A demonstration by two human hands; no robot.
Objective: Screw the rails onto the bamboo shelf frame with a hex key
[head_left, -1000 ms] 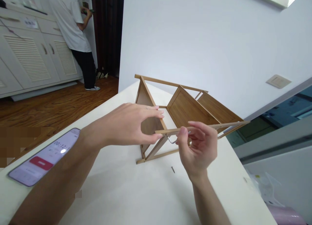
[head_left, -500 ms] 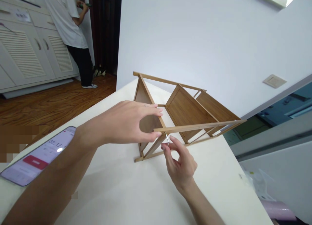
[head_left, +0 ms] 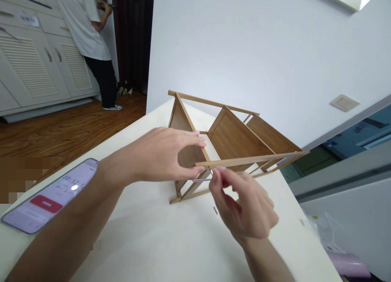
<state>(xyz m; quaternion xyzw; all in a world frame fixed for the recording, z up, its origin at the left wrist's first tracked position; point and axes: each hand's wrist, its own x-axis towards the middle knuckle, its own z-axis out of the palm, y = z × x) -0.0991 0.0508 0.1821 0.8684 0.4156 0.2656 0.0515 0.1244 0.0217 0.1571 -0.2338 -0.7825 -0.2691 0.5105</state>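
Observation:
A small bamboo shelf rack point(head_left: 238, 139) lies on its side on the white table point(head_left: 152, 241). My left hand point(head_left: 165, 153) grips the near end of the rack, fingers over the end panel and thumb under the upper rail. My right hand point(head_left: 244, 208) is closed in a pinch on a small metal hex key point(head_left: 202, 179), which pokes in just below the rail's near end. A loose dark screw point(head_left: 215, 210) lies on the table beside my right hand.
A phone point(head_left: 50, 196) showing a running timer lies at the table's left edge. Another person point(head_left: 88, 33) in a white shirt stands at white cabinets at the far left. A white wall point(head_left: 259, 49) rises behind the table. Plastic packaging point(head_left: 324, 233) lies at lower right.
My right hand has swung the hex key round from pointing upright under the rail to lying level. My left hand and the rack have stayed put.

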